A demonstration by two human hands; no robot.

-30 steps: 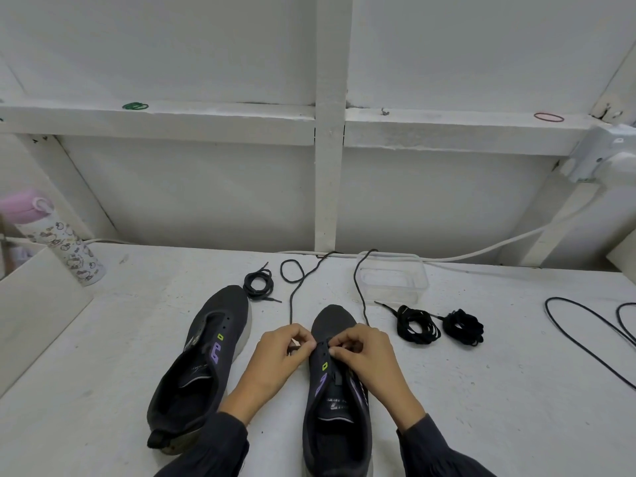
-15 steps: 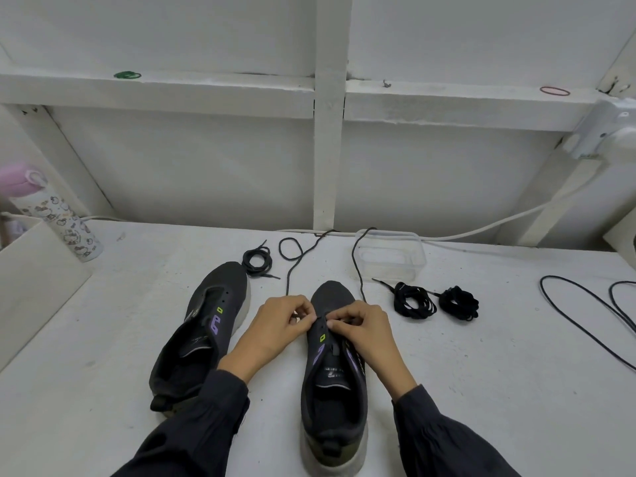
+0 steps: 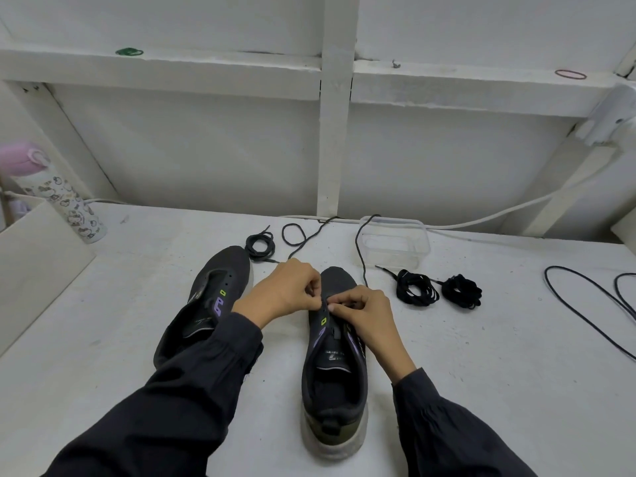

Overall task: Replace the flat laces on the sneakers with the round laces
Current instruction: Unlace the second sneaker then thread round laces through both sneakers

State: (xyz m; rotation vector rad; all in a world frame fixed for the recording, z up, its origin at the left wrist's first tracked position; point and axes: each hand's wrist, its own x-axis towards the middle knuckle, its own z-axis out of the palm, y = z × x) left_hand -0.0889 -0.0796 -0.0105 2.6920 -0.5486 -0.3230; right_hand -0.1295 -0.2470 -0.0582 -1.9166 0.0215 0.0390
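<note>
The left hand (image 3: 282, 294) is shifting toeward; both hands, right hand (image 3: 361, 311) too, are pinching the round lace (image 3: 359, 256) at the right sneaker (image 3: 335, 356)'s front eyelets; next, threading upward.

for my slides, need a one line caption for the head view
Both hands, left hand and right hand, thread a black lace through the right sneaker; the other sneaker waits unlaced.

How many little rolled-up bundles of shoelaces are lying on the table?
3. One small coil lies by the toe of the left sneaker. Two bigger bundles sit side by side right of the other sneaker: one nearer it, one farther right.
</note>
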